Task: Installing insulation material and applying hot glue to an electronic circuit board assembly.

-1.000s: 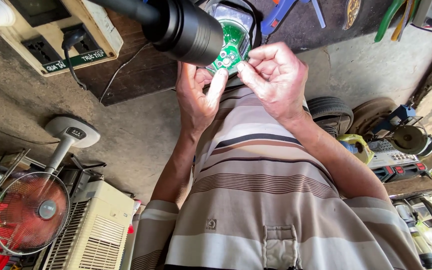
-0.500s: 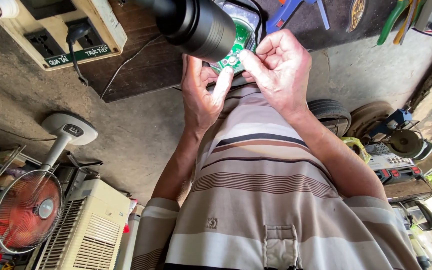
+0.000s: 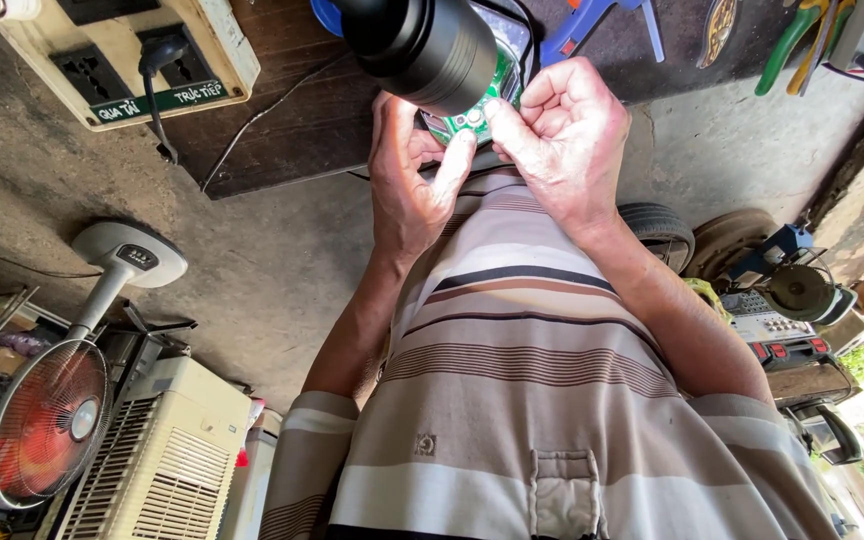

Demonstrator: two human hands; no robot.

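A small green circuit board (image 3: 474,116) is pinched between the fingertips of both hands, over the edge of a dark wooden bench (image 3: 292,120). My left hand (image 3: 410,190) grips it from the left with thumb and forefinger. My right hand (image 3: 564,135) holds its right side. A black cylinder (image 3: 422,40) juts in from the top and hides most of the board. My striped shirt (image 3: 542,380) fills the lower middle of the view.
A cream socket box (image 3: 122,60) with a plugged-in black cord sits on the bench at upper left. Blue-handled (image 3: 592,20) and green-handled tools (image 3: 792,40) lie at the top right. A standing fan (image 3: 52,420) and white cooler (image 3: 152,460) are at lower left, tyres (image 3: 662,230) and power tools (image 3: 782,290) at right.
The black cylinder has shifted right and now covers more of the green board. Both hands have closed in tighter on the board's lower edge.
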